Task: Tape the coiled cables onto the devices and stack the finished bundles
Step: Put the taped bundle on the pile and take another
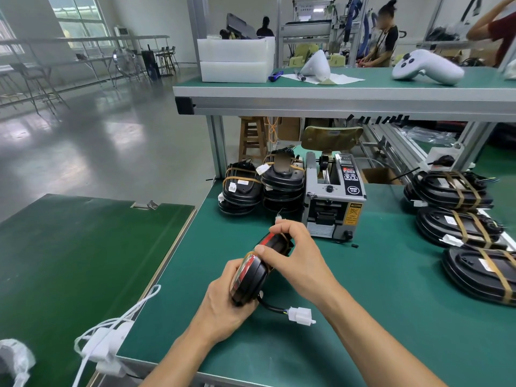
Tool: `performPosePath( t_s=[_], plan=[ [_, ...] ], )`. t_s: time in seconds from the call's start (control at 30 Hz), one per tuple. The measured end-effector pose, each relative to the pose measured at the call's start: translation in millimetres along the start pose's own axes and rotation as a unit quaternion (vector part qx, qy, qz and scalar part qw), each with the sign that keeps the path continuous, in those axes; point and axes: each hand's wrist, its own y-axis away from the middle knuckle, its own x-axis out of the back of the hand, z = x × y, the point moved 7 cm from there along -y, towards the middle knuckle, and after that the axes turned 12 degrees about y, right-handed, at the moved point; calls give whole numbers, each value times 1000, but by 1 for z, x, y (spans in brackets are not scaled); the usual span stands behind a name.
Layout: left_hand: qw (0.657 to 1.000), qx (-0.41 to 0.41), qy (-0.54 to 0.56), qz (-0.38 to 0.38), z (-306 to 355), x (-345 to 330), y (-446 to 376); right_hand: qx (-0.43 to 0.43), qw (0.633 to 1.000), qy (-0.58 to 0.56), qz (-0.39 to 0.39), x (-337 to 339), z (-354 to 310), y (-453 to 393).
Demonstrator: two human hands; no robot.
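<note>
We cannot see the coiled cable under our right hand (296,256), which pinches brown tape on the black oval device with a red face (248,280). Our left hand (226,300) grips its near end, above the green tabletop (363,317), in front of the grey tape dispenser (333,196). A white connector (301,316) dangles on its black lead.

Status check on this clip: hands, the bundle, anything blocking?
Left hand grips device from below. Right hand pinches its upper end at the tape. Finished stacks sit beyond, beside tape dispenser. Nothing in the way.
</note>
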Motion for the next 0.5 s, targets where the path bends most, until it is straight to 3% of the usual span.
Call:
performPosePath(
  t_s=[0.1,0.23,0.37,0.5],
  plan=[
    [1000,-1,-7,2,1,0,-1,-7,999,-32,-11,2,-1,1],
    [1000,-8,-1,4,1,0,0,-41,983,-147,99,21,19,-3],
    [1000,-4,-6,7,-2,2,-1,-172,942,-134,255,54,68,-10],
    [1000,-9,-6,7,-3,2,0,-258,918,-80,292,78,95,-27]
  ],
)
